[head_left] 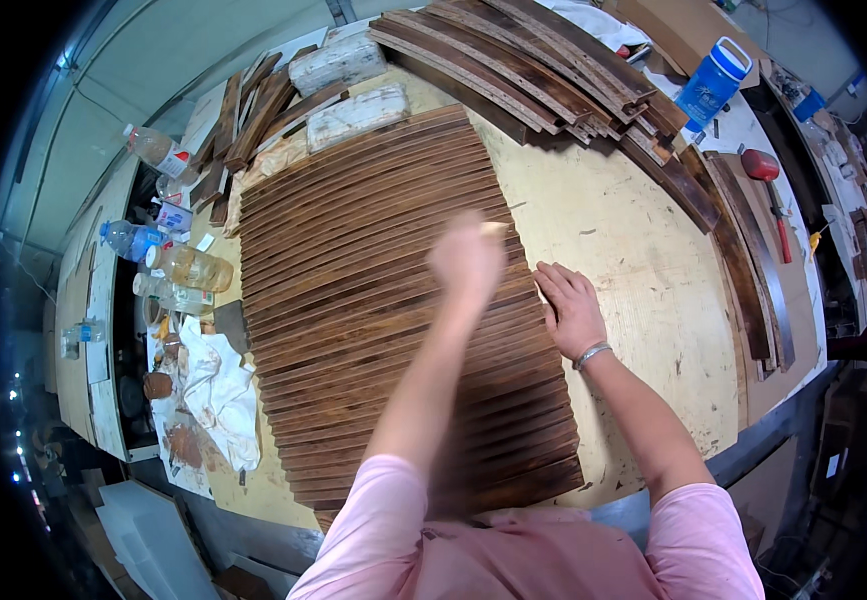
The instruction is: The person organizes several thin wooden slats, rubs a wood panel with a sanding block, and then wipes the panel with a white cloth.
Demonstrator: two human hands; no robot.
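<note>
A wide panel of dark brown, ridged wooden slats lies on the pale table in front of me. My left hand is over its upper right part, blurred by motion. Its fingers are closed around a small pale tan piece, whose kind I cannot make out. At the panel's right edge rests my right hand, a metal bracelet on its wrist. Its fingers are stretched out and lie against the slat ends. The palm side of this hand is hidden.
Curved wooden strips are stacked at the far right, with a blue jug and a red-handled tool near them. Several plastic bottles and a stained white cloth lie left. Two white-wrapped blocks sit behind the panel.
</note>
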